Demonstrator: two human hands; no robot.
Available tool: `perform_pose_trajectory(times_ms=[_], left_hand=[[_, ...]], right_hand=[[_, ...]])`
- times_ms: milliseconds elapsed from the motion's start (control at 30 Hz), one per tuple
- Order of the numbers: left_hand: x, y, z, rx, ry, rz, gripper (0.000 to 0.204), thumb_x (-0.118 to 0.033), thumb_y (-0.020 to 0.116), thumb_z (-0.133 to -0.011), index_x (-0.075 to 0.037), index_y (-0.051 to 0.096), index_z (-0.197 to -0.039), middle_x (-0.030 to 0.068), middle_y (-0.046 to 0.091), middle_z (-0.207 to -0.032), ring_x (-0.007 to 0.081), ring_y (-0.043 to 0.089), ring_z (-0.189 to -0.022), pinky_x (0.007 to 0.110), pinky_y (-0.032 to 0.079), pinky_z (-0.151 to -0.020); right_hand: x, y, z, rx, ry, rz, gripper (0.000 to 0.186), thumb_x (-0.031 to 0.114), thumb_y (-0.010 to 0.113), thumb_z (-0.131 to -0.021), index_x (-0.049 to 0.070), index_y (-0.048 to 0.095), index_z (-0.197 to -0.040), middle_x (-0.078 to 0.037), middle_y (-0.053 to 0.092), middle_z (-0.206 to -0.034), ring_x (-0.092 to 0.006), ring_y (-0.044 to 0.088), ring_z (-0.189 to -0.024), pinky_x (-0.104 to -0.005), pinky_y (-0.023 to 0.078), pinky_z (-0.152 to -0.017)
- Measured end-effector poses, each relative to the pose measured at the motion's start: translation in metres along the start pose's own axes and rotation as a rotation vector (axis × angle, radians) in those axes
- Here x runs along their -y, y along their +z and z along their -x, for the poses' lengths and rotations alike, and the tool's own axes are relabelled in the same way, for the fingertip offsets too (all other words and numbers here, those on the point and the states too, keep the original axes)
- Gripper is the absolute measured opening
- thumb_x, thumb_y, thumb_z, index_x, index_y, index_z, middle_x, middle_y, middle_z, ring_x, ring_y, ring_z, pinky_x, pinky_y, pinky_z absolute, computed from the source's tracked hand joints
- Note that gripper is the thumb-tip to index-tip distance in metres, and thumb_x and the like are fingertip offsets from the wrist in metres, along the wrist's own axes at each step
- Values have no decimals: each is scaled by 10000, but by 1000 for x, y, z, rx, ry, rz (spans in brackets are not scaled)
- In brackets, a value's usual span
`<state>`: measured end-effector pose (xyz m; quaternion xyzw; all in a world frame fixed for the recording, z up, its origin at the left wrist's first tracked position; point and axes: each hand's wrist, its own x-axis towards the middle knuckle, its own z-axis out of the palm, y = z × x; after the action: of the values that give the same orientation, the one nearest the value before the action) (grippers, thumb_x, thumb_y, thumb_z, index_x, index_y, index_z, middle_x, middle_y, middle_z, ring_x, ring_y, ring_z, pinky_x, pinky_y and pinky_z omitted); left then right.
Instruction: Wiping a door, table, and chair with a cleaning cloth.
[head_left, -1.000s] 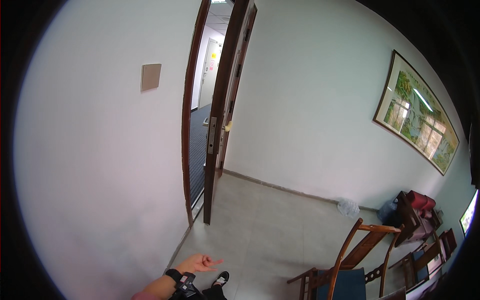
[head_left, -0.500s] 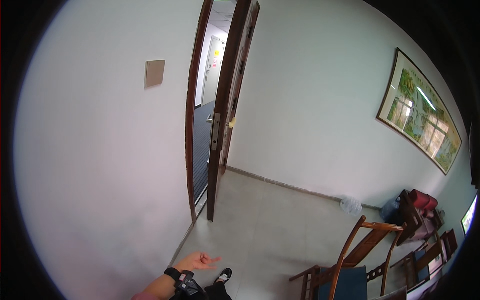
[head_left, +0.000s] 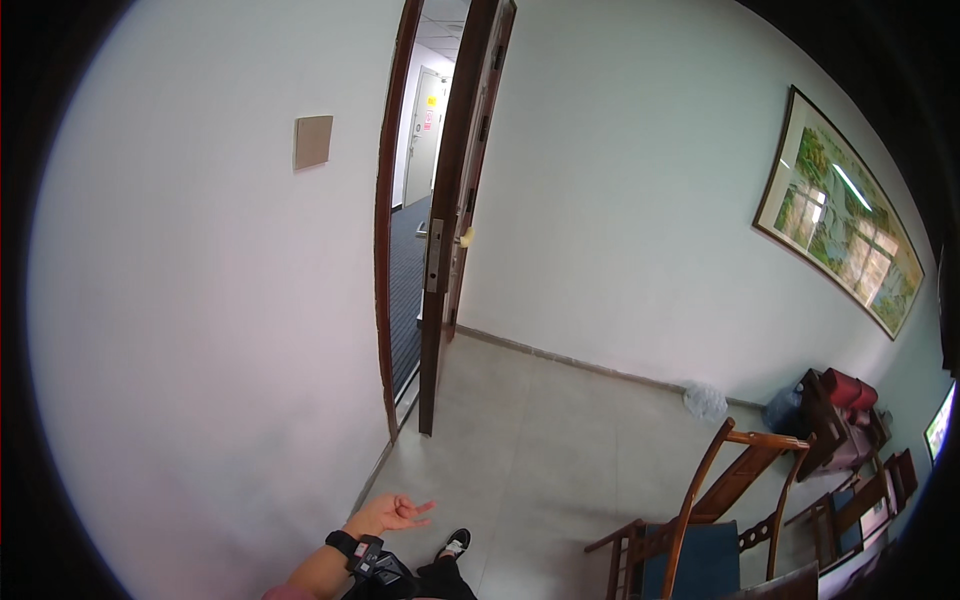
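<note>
My left hand [head_left: 397,513] is low in the view, left of the middle, above the tiled floor. Two fingers stretch out to the right and the others are curled. Nothing shows in it, so it is open and touches nothing. A black band [head_left: 343,543] and a small dark device [head_left: 370,560] sit on its wrist. My right hand is out of view. Ahead stands a dark brown door [head_left: 433,350], partly ajar, with a metal lock plate [head_left: 435,258] on its edge and a handle [head_left: 467,237] with a pale yellow cover.
A beige wall switch [head_left: 313,142] is left of the door frame [head_left: 384,260]. A wooden chair [head_left: 740,485] with a blue seat stands at the lower right. Farther back are a clear plastic bag [head_left: 706,402], a blue water bottle [head_left: 783,410] and a framed picture [head_left: 845,215].
The view has shifted slightly, with the wall switch and door edge a little higher and farther right. My shoe has come forward. My left hand keeps much the same pose.
</note>
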<state>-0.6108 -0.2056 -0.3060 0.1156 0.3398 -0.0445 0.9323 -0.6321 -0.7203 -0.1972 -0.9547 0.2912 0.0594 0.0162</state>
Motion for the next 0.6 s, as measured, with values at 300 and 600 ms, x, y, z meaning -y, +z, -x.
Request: perform_pose_trajectory(times_ms=[300,600], left_hand=[[7,9,17,13,15,-78,254,81,383,-683,-60,361,-474,87,365,-523,343,439,-1162,588,267,-972],[10,26,9,-14,-42,-99,270,79,391,-680,-65,342,-457,97,358,-494,335,471,-1124,592,262,-978]], right_hand=[[-16,31,-15,22,23,-54,692,528,370,-816,35,346,-1301,-213,390,-1280,-356,308,-1219,-462,223,-1005],[-65,128,-37,-12,-163,-4,733,565,303,-833,64,235,-1363,-215,71,-1438,-383,-1,-1327,-556,16,-1037]])
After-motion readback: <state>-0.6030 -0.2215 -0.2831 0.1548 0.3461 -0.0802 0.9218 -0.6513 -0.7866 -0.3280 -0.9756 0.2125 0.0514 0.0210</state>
